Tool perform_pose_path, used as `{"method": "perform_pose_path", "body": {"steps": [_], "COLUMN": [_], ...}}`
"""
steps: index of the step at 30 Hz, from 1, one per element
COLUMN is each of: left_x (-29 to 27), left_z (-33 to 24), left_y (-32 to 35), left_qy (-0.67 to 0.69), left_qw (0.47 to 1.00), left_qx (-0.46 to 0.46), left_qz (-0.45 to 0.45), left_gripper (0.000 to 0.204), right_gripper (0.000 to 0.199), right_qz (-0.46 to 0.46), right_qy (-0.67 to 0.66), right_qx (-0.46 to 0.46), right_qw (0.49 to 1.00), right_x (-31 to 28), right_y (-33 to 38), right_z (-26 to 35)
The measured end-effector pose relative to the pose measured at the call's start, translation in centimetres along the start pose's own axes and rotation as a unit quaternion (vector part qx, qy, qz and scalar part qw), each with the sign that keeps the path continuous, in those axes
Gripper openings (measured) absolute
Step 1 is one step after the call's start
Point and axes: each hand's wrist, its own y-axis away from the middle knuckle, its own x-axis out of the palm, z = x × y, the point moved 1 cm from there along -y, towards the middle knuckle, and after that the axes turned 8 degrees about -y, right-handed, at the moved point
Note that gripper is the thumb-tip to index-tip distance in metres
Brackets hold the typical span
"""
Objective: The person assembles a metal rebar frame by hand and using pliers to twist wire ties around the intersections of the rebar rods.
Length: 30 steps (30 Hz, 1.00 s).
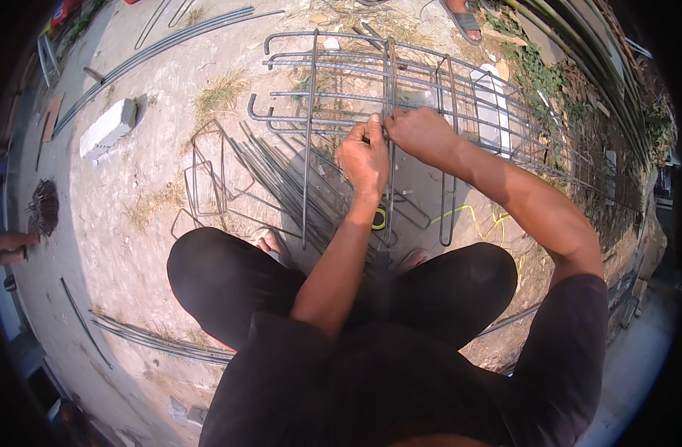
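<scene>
Rebar cage (452,93): on the ground ahead of the person, hooked bar ends to the left. Loose steel rods (274,171): piled left of the left forearm. White block (108,129): farther left, dark side marks unreadable. Right hand (423,134): fingers curled at the cage's second stirrup (391,71). Left hand (365,158): just beside, fingers bunched. Whether either is clamped, cannot tell.

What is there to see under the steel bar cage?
Through the steel bar cage, a white block, some loose rods and pale ground are visible below. What lies behind the left hand and right hand is covered, so I cannot tell.
</scene>
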Motion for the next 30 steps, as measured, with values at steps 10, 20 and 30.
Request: {"method": "perform_pose_path", "body": {"steps": [10,20,30], "left_x": [3.3,1.5,1.5], "left_z": [5.9,3.5,4.4], "left_y": [0.2,0.6,-0.5], "left_qy": [0.101,0.253,0.277], "left_qw": [0.979,0.916,0.907], "left_qx": [-0.059,-0.101,-0.090], "left_qz": [0.169,0.295,0.305], "left_gripper": [0.035,0.036,0.036], "right_gripper": [0.025,0.030,0.019], "right_qz": [0.108,0.050,-0.037], "right_qy": [-0.421,0.109,-0.165], "right_qx": [0.333,-0.094,0.131], "right_qw": [0.837,0.988,0.977], "right_x": [-0.7,-1.5,0.9], "right_y": [-2.5,0.0,0.1], "right_z": [-2.6,-2.5,-1.5]}}
